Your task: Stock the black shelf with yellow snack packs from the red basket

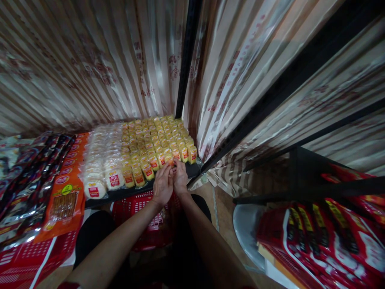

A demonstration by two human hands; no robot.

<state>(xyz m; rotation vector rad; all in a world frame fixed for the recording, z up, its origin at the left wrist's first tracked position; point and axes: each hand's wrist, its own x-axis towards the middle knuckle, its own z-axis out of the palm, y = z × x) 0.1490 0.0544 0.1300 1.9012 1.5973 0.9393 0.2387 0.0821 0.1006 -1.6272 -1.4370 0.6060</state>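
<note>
My left hand (163, 184) and my right hand (179, 177) meet at the front edge of a low black shelf (126, 193). Both are closed around a small yellow snack pack (169, 159) in the front row. Rows of the same yellow packs (153, 140) with red labels cover the right part of the shelf. Round white packs (100, 164) in clear wrap fill the part to their left. A red plastic basket (141, 208) sits below my forearms, between my knees.
Orange and dark packets (61, 184) lie stacked at the left. A black upright post (186, 56) stands behind the shelf, with striped plastic sheeting around it. Red packages (319, 241) fill a rack at the lower right, beside a grey stool (245, 228).
</note>
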